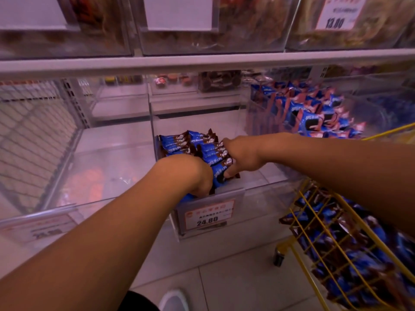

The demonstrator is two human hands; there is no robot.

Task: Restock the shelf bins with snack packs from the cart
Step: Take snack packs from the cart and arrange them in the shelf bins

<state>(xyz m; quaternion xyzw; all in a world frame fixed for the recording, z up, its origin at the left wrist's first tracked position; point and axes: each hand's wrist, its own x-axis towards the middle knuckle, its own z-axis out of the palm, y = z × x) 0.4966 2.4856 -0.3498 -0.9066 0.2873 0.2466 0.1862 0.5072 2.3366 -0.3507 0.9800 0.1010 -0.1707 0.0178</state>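
A row of blue-and-brown snack packs (199, 147) lies inside the clear middle shelf bin (265, 185), which carries a price tag reading 24.80 (207, 214) on its front. My left hand (190, 173) reaches over the bin's front wall and grips the near end of the row, fingers hidden behind the packs. My right hand (241, 156) grips the right side of the same row, its thumb on the nearest pack. The yellow wire cart (314, 223) at the lower right holds many more of the same packs (359, 254).
The clear bin to the left (101, 158) holds a few orange packs low down. The bin at the right (314, 111) is piled with blue and pink packs. A shelf board (202, 61) with upper bins runs overhead. My shoe (175, 299) stands on tiled floor.
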